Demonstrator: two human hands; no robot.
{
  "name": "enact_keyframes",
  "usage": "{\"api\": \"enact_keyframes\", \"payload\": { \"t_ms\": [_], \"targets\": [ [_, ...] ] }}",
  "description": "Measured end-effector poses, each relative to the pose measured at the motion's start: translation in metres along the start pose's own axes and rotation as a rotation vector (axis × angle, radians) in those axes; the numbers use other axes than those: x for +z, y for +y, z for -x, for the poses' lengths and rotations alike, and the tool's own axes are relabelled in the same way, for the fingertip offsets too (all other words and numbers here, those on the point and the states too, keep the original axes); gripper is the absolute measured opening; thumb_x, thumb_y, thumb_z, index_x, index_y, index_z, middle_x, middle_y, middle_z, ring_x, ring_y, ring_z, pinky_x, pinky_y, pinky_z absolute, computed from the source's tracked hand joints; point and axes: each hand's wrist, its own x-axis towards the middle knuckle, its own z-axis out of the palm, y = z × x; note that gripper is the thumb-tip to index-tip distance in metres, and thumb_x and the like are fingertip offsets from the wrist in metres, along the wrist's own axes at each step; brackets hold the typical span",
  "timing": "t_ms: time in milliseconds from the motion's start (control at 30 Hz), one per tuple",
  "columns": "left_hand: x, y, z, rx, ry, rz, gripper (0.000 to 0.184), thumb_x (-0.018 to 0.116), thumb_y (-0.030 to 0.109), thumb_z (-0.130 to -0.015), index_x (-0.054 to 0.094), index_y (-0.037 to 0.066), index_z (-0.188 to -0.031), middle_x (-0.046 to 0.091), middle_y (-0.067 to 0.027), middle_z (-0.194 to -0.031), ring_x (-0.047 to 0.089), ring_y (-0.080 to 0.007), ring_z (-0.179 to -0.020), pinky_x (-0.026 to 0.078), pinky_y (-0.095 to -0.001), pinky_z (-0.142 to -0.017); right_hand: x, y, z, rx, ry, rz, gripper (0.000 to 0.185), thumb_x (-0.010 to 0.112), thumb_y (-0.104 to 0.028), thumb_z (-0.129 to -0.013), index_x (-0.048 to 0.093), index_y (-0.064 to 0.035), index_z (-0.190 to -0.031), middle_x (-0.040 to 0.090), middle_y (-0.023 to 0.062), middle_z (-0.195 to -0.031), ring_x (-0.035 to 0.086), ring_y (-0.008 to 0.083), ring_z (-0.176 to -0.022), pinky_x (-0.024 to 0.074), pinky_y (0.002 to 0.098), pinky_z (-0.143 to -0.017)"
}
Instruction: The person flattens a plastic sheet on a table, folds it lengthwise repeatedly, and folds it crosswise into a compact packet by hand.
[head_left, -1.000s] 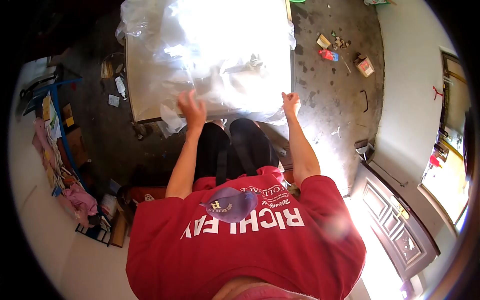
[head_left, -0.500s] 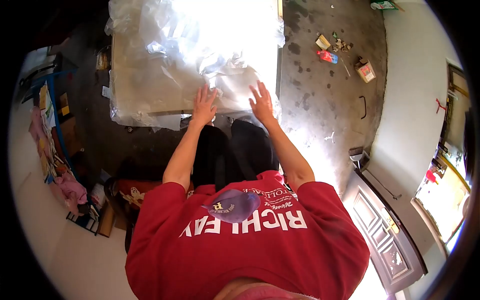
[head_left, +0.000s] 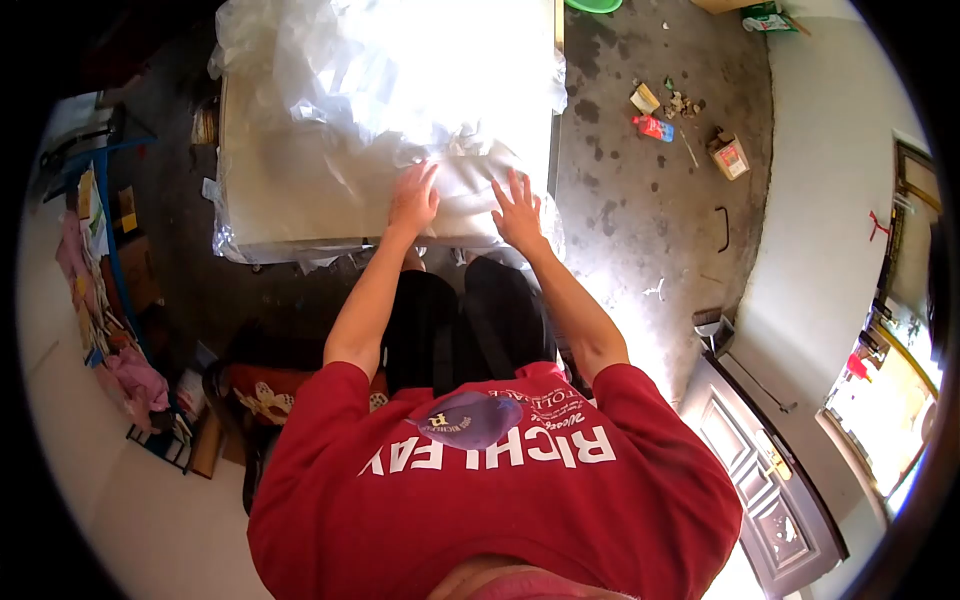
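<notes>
A table (head_left: 290, 200) stands in front of me, draped with clear, crumpled plastic sheeting (head_left: 330, 95) that hangs over its near edge. Strong glare washes out the middle and right of the sheet. My left hand (head_left: 413, 203) rests on the plastic near the front edge, fingers spread and holding nothing. To its right, my right hand (head_left: 519, 212) also lies on the sheet with its fingers apart. The two hands are a short gap from each other. Under the near edge, my knees and a foot are partly visible.
On the floor to the right are a red and blue bottle (head_left: 653, 128), a small carton (head_left: 729, 156) and scraps. A dustpan (head_left: 714, 328) stands near the door (head_left: 765, 480). A blue-framed rack (head_left: 120, 270) with cloths is at the left; a chair (head_left: 250, 392) is behind me.
Over the last second my right hand has left the table's right corner and moved inward, its fingers opening. My left hand has shifted slightly right. The sheet now lies flatter near the front.
</notes>
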Motion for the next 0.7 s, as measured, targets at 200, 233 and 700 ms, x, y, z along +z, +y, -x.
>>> {"api": "enact_keyframes", "payload": {
  "t_ms": [200,233,700],
  "targets": [
    [0.006,-0.027,-0.042,0.183,0.057,-0.034,0.056,0.056,0.012,-0.078,0.036,0.007,-0.13,0.032,-0.0165,-0.137,0.03,-0.0361,-0.125,0.027,-0.0444,-0.102,0.001,-0.014,-0.004,0.078,-0.012,-0.015,0.063,0.055,-0.025,-0.081,0.027,-0.028,-0.138,0.001,0.0131,-0.147,0.002,0.0437,-0.133,0.021,0.068,-0.094],
    [0.003,-0.033,-0.05,0.179,0.08,-0.023,0.059,0.057,0.012,-0.078,0.034,0.006,-0.132,0.032,-0.0162,-0.137,0.031,-0.0361,-0.125,0.027,-0.0443,-0.102,0.001,-0.014,-0.004,0.085,0.0,-0.035,0.061,0.054,-0.025,-0.083,0.027,-0.0286,-0.138,-0.001,0.0129,-0.147,0.002,0.0441,-0.132,0.0209,0.0677,-0.094],
    [-0.033,-0.032,-0.011,0.113,0.215,0.032,0.045,0.053,0.014,-0.08,0.043,0.006,-0.124,0.041,-0.0201,-0.127,0.039,-0.0377,-0.116,0.034,-0.0429,-0.097,-0.012,-0.009,-0.041,0.096,0.126,0.06,0.06,0.055,-0.024,-0.081,0.031,-0.0297,-0.136,0.002,0.0105,-0.148,0.0,0.0393,-0.134,0.0133,0.0623,-0.101]
  ]
}}
